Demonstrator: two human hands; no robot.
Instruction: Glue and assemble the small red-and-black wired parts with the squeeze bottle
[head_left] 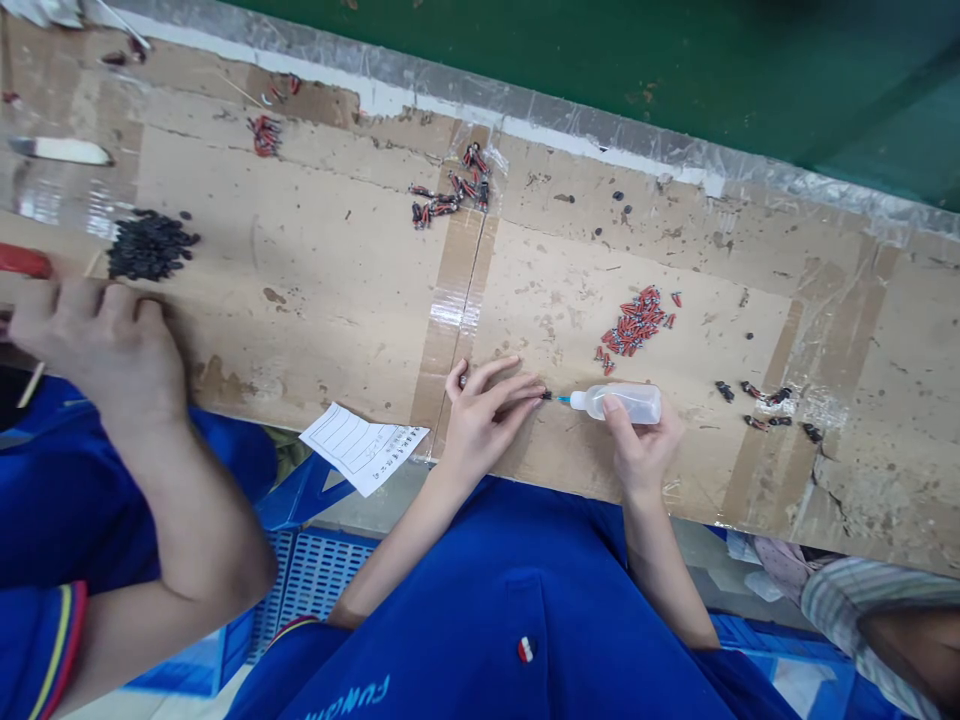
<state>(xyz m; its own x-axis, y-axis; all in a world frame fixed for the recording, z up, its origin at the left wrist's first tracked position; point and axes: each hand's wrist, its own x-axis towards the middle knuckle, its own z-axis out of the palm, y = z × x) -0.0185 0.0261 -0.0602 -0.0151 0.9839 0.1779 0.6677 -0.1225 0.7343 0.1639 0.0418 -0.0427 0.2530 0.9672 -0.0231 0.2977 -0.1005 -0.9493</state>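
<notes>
My left hand (484, 425) rests on the cardboard with its thumb and fingertips pinched around a small black part (547, 395). My right hand (646, 448) grips a translucent squeeze bottle (634, 403), which lies nearly level. The bottle's blue needle tip points left and ends close beside the black part; whether they touch I cannot tell. Beyond the bottle lies a pile of small red parts with metallic ends (636, 322). A clump of red-and-black parts (454, 190) sits farther back, left of centre.
Taped cardboard (337, 250) covers the table. A printed paper slip (365, 447) overhangs its front edge. At left, a co-worker's hand (105, 340) is near a black heap of small pieces (152, 245). Several red-and-black parts (766, 395) lie to the right.
</notes>
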